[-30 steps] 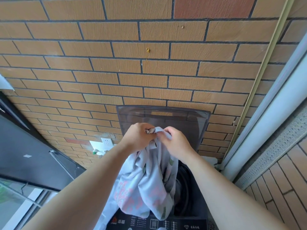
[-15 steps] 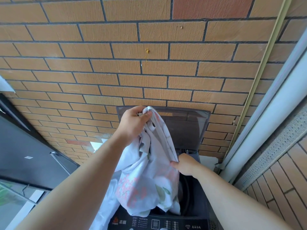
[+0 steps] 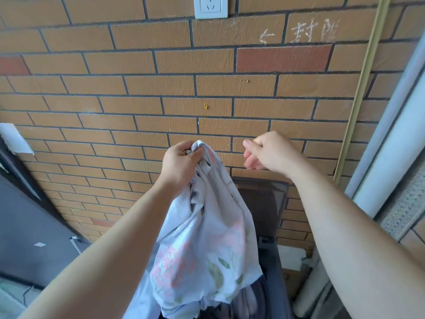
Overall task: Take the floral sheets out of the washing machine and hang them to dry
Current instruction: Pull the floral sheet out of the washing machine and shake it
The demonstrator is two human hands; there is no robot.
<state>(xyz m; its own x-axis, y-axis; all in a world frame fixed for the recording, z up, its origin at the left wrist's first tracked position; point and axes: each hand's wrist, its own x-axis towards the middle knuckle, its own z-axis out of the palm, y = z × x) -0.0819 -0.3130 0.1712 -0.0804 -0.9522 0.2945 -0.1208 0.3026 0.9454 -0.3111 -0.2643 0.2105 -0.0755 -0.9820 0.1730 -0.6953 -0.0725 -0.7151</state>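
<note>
The sheet is showing as thin, matt, creased cloth; the brick wall is looking rough and matt; the socket is gleaming, smooth white plastic.

Soft, bright daylight is falling evenly across the tan brick-tile wall, and shadows are showing only faintly. The pale blue floral cotton sheet is carrying gentle grey shading in its folds, while the dark grey washing machine behind it is sinking into shade. The white window frame at the right is reading brightest. Wide-angle distortion is bowing the mortar lines and stretching both forearms toward the lower corners. The right hand is blurring slightly at its curled fingers; the left hand is appearing sharper.
</note>
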